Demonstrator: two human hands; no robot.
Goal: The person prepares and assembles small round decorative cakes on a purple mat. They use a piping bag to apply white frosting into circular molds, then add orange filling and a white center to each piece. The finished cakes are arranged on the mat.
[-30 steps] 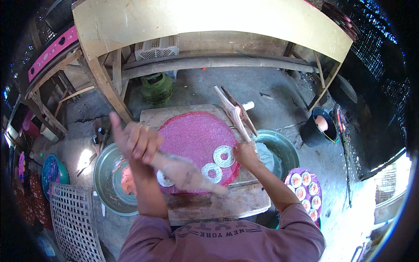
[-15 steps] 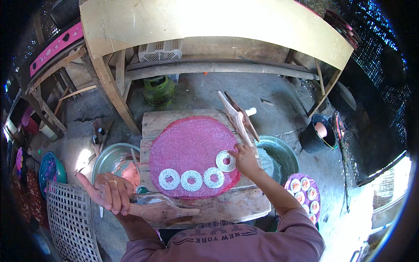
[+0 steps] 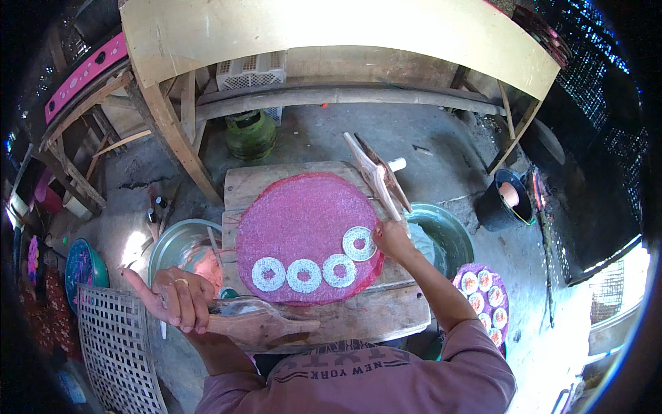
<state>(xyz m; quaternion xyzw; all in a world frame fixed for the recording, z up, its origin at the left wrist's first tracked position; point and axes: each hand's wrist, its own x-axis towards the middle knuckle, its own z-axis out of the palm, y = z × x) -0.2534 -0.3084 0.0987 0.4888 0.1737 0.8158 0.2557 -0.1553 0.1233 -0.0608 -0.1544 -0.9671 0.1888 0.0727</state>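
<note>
A round pink mesh cloth [image 3: 303,217] lies on a low wooden table [image 3: 238,183]. Three white speckled rings [image 3: 303,276] sit in a curved row along its near side. At the right end, a pale-rimmed ring mould [image 3: 358,243] surrounds a fourth white ring. My right hand [image 3: 393,240] is closed at the mould's right edge, its fingertips mostly hidden. My left hand [image 3: 183,300] wraps its lower fingers around the end of a wooden press [image 3: 258,324], with the index finger stretched outward. A second wooden tool [image 3: 376,176], two-armed, lies at the table's far right corner.
Left of the table stands a basin [image 3: 169,241] with pinkish dough [image 3: 207,269]; a green basin [image 3: 452,241] is on the right. A purple tray [image 3: 498,314] holds several topped rings. Beyond are a green gas cylinder [image 3: 249,138] and a black bucket [image 3: 491,207].
My right hand's fingers have curled in at the edge of the rightmost ring. The whole view has shifted slightly; my left hand keeps the same grip.
</note>
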